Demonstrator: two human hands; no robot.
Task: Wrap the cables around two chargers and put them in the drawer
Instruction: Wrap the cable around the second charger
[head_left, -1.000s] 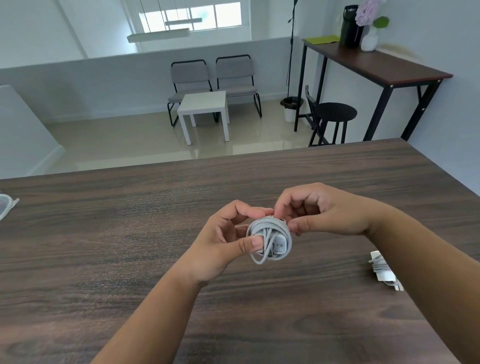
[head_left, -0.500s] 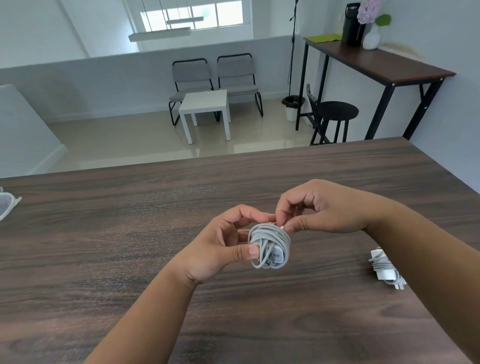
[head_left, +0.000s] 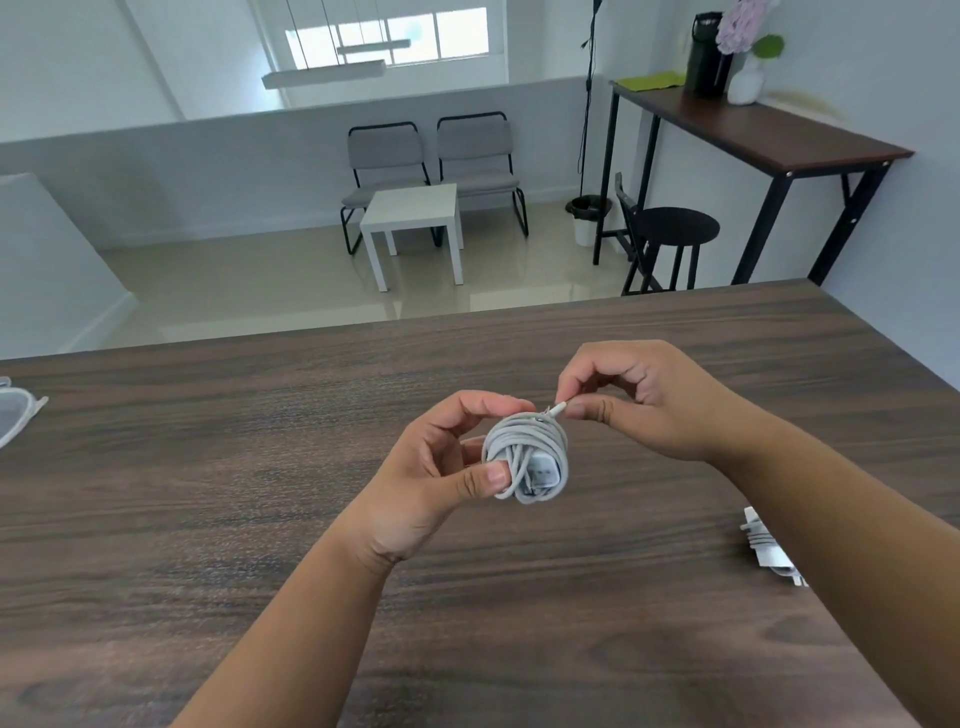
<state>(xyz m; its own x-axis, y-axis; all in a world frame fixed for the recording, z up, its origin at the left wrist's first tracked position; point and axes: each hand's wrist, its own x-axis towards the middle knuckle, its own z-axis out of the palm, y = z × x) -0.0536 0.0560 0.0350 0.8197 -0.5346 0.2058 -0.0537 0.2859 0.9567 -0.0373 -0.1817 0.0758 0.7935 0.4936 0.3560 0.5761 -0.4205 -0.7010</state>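
The left hand (head_left: 431, 467) holds a white charger (head_left: 543, 470) above the dark wooden surface (head_left: 208, 493), with the grey cable (head_left: 519, 441) wound round the charger in a thick bundle. The left fingers (head_left: 488, 402) curl over the far side and top of the bundle, and the thumb presses its near left edge, so the bundle sits clamped between thumb and fingertips at the right end of the hand. Only a small white face of the charger shows through the loops, on the side turned toward the camera.

The right hand (head_left: 649, 400) sits just to the right of the bundle and a little higher. Its thumb and forefinger are pinched together on the free end of the cable, the small white plug (head_left: 558, 410), which sticks out from the top right of the bundle. The other right fingers are curled in toward the palm. The plug tip lies touching or almost touching the wound loops; which of the two cannot be told.

A second charger (head_left: 763, 545), white with cable wrapped round it, lies on the surface near the right edge, partly hidden behind the right forearm and well apart from the hands. At the far left edge of the surface part of a clear plastic thing (head_left: 15, 410) shows. No drawer can be seen.
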